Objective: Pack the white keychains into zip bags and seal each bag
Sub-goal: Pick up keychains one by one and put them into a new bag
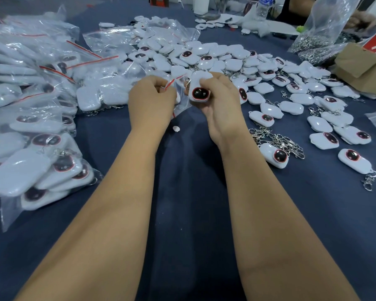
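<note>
- White plastic keychain, rounded, with a dark red-rimmed oval window, sits in my right hand; the fingers curl round it, window towards me, so I judge it is lined up for bagging.
- My left hand pinches the red-striped mouth of a small clear zip bag, which touches the keychain; holding the mouth this way seems meant to keep it parted, though I cannot tell how far it gapes.
- Both hands work above the dark blue cloth table, centre of the scene, within easy reach of both supplies.
- Far and right, a loose heap of unbagged white keychains with metal clips spreads across the cloth.
- Left, a stack of filled clear zip bags shows red seal strips; finished work appears to be set aside there.
- Far right, a brown cardboard box and a clear bag of metal rings stand well apart from my hands.
</note>
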The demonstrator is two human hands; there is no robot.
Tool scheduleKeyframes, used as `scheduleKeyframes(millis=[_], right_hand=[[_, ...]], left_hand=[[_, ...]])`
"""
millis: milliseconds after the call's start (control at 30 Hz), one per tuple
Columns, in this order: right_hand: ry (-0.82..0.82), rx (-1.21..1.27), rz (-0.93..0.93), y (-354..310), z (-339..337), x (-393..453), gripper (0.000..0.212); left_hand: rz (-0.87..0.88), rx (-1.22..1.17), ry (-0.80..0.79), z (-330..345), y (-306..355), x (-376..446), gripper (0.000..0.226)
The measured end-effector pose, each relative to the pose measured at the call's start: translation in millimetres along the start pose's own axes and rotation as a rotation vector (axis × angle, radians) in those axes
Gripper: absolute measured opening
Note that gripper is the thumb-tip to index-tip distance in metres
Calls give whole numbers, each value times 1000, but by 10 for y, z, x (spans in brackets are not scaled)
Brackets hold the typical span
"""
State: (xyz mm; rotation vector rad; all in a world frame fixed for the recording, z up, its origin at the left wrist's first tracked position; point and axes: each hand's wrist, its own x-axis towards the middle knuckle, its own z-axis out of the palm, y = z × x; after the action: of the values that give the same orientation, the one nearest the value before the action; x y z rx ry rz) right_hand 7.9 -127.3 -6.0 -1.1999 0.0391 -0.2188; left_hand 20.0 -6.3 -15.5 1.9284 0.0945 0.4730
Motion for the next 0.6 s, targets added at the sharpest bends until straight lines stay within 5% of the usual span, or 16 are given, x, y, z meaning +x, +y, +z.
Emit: scheduleKeyframes(millis=[200, 333, 433, 533, 600], right_hand=[[60, -547, -175, 133, 78, -27, 10], [106, -444, -115, 155, 82, -4, 17], [-19, -650, -122, 155, 76, 1, 18], [-132, -773, -145, 149, 69, -37, 32], [-56, -756, -168, 127, 68, -47, 34]], left_hand=[[91, -152, 78, 6, 76, -45, 11], [141, -120, 67, 21, 79, -61, 14], [149, -105, 49, 17, 71, -64, 12], [104, -44, -85, 32, 31, -72, 11], [79, 63, -182, 48, 7, -76, 12]])
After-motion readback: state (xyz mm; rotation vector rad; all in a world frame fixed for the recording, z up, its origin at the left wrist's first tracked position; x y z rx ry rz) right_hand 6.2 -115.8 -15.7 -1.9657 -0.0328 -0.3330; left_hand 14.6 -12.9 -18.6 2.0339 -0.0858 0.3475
